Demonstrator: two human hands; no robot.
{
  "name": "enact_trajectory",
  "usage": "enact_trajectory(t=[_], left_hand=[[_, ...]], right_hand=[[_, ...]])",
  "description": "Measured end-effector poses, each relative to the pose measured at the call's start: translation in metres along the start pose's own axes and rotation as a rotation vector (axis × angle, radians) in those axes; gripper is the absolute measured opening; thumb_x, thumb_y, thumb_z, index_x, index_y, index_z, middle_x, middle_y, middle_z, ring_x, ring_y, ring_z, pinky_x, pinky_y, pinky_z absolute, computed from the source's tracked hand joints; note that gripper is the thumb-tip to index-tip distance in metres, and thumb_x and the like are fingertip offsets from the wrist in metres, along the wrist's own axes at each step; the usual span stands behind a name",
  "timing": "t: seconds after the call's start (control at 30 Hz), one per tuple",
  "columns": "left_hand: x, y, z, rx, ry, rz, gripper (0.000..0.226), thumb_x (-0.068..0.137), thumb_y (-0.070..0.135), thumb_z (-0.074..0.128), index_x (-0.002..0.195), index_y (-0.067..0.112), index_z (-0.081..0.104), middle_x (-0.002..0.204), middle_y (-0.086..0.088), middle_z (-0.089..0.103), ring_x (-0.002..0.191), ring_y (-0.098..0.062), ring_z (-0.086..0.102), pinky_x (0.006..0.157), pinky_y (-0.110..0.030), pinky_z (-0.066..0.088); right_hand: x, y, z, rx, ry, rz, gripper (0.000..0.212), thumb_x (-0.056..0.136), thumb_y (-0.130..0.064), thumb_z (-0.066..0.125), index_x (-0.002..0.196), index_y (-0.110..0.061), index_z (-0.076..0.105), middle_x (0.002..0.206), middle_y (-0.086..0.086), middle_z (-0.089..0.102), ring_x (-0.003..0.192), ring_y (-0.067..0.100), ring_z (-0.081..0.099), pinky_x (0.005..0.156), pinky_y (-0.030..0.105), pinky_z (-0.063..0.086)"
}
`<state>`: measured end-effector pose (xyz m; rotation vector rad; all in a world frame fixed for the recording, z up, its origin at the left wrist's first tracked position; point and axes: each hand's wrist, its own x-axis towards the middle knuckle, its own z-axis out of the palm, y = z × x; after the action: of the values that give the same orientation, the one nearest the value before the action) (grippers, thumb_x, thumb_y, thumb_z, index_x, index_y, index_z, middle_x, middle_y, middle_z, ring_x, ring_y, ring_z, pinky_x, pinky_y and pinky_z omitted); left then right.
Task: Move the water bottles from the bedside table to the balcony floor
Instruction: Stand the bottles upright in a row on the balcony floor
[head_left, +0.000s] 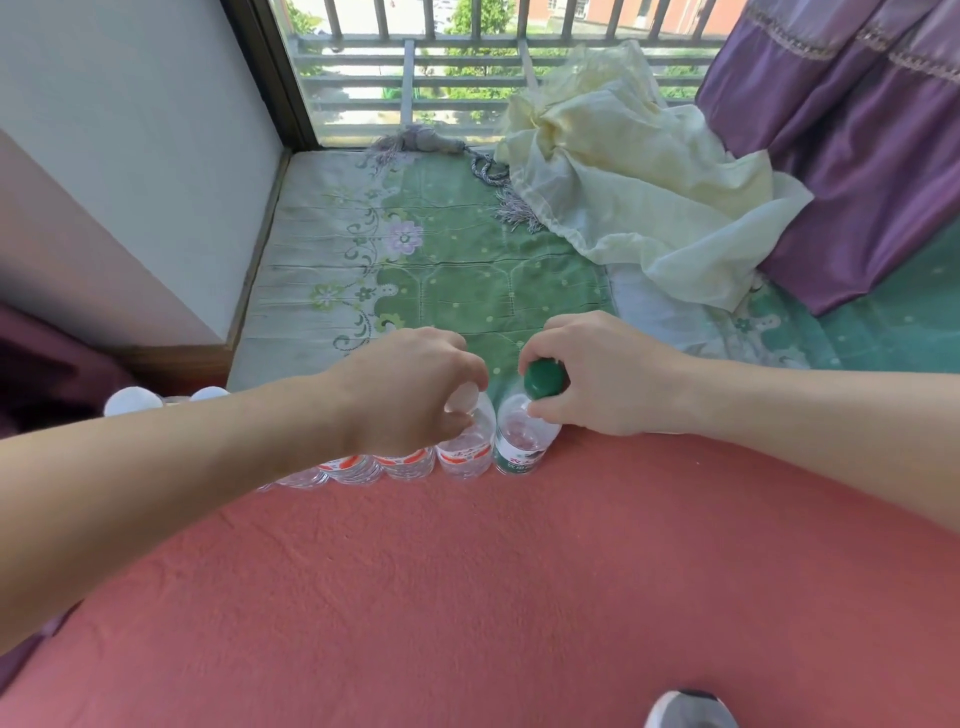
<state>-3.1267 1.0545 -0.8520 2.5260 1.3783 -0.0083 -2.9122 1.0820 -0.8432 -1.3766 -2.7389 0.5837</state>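
Note:
A row of clear water bottles with red-orange labels (363, 467) stands along the far edge of the pink surface (467, 597). At the right end of the row are a white-capped bottle (465, 457) and a green-capped, green-labelled bottle (519, 447), both upright and side by side. My left hand (410, 395) grips the white-capped bottle by its top. My right hand (597, 379) holds the green cap. My left forearm hides the tops of the bottles further left; two white caps (132, 401) show beyond it.
Behind the bottles lies a green floral mat (441, 280) on the floor up to the railed window (441, 67). A crumpled cream cloth (623, 171) and purple curtains (857, 145) fill the right. A white wall (130, 156) stands left. A shoe tip (691, 712) shows below.

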Motion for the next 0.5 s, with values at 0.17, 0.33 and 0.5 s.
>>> enact_trajectory(t=[0.17, 0.33, 0.5], left_hand=[[-0.0007, -0.0032, -0.0017, -0.023, -0.009, 0.005, 0.03, 0.088, 0.036, 0.067, 0.116, 0.024, 0.067, 0.1, 0.001, 0.059, 0.092, -0.021, 0.056, 0.079, -0.032, 0.044], [0.0001, -0.0022, -0.0017, -0.035, -0.038, 0.007, 0.033, 0.089, 0.034, 0.066, 0.12, 0.025, 0.065, 0.104, 0.0, 0.057, 0.096, -0.021, 0.056, 0.08, -0.029, 0.04], [-0.0023, -0.0059, -0.0019, -0.068, -0.053, -0.005, 0.033, 0.088, 0.03, 0.066, 0.121, 0.025, 0.063, 0.106, 0.001, 0.055, 0.094, -0.019, 0.053, 0.08, -0.028, 0.04]], right_hand=[[0.0047, -0.0042, 0.0021, -0.024, 0.006, 0.0, 0.027, 0.08, -0.032, 0.071, 0.105, -0.022, 0.07, 0.087, -0.008, 0.053, 0.081, 0.013, 0.048, 0.063, 0.016, 0.032], [0.0067, -0.0059, 0.0063, -0.021, -0.001, 0.014, 0.025, 0.08, -0.033, 0.07, 0.103, -0.023, 0.069, 0.089, -0.007, 0.055, 0.083, 0.014, 0.052, 0.07, 0.023, 0.034], [0.0079, -0.0065, 0.0094, -0.018, 0.0, 0.027, 0.026, 0.08, -0.033, 0.07, 0.103, -0.023, 0.069, 0.088, -0.009, 0.053, 0.084, 0.014, 0.052, 0.068, 0.021, 0.033]])
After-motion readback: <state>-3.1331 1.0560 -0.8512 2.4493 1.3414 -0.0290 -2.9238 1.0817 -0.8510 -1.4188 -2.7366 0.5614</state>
